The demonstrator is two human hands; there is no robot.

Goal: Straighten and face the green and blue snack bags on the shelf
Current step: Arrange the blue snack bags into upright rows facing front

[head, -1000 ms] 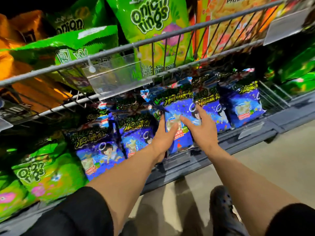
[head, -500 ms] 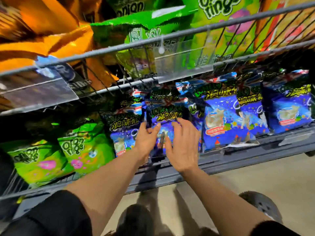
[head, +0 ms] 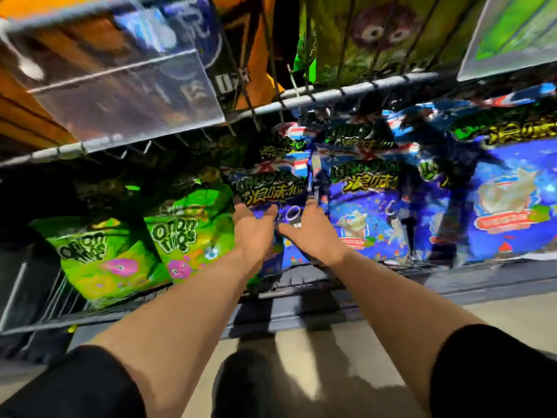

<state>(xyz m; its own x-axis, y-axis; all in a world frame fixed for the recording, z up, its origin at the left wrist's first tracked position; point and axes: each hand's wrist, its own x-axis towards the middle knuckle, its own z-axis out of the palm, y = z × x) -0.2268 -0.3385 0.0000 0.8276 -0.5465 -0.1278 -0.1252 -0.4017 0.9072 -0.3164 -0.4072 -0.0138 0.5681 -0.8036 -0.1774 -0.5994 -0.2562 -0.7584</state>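
Blue snack bag being handled on the shelf

It's clasped between left hand and right hand (fingers blurred, exact grip can't be told); glossy blue, green-yellow lettering.

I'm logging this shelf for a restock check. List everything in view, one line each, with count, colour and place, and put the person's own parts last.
Blue snack bags: at least four fronts, more behind, blue with green lettering; lower shelf, centre to right.
Green snack bags: two, bright green with pink; lower shelf, left.
Orange bags: count unclear, orange; upper shelf, left.
Olive-green bag: one, blurred; upper shelf, centre.
Clear label holders: two, see-through; upper shelf rail, left and far right.
Wire shelf rail: one, grey; across the middle.
Floor: beige; bottom right.
Shoe: one, dark; bottom centre.
Sleeves: two, black; bottom corners.
Left hand: on the leftmost blue bag.
Right hand: on the same bag.
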